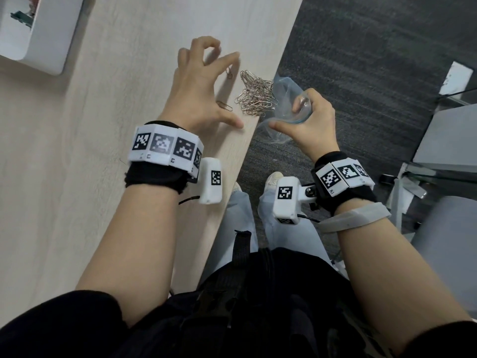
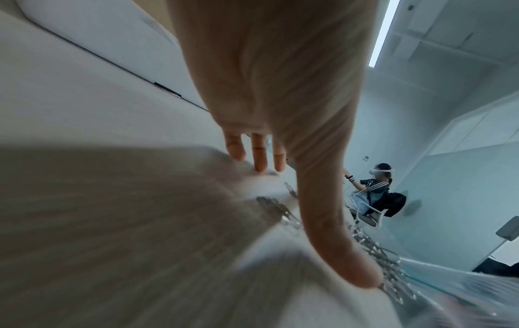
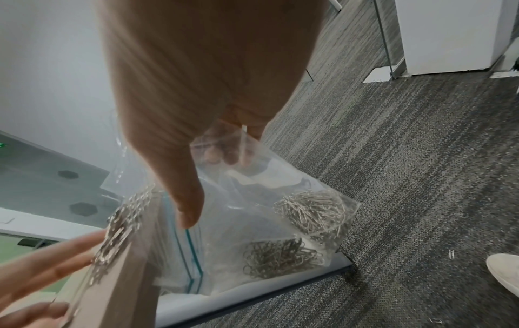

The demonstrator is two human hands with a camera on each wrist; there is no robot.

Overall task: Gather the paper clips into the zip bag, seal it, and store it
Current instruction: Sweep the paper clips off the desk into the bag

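A heap of silver paper clips lies on the pale wooden table close to its right edge; two stray clips lie just left of it. My left hand arches over the table beside the heap, fingers spread, holding nothing. My right hand grips the mouth of a clear zip bag held against the table edge. In the right wrist view the zip bag hangs below the edge with clumps of clips inside, and its blue zip strip faces the heap.
A white tray stands at the table's far left. Dark carpet runs along the table's right side, with a loose clip near my shoe. Grey furniture stands to the right. Another person sits in the background.
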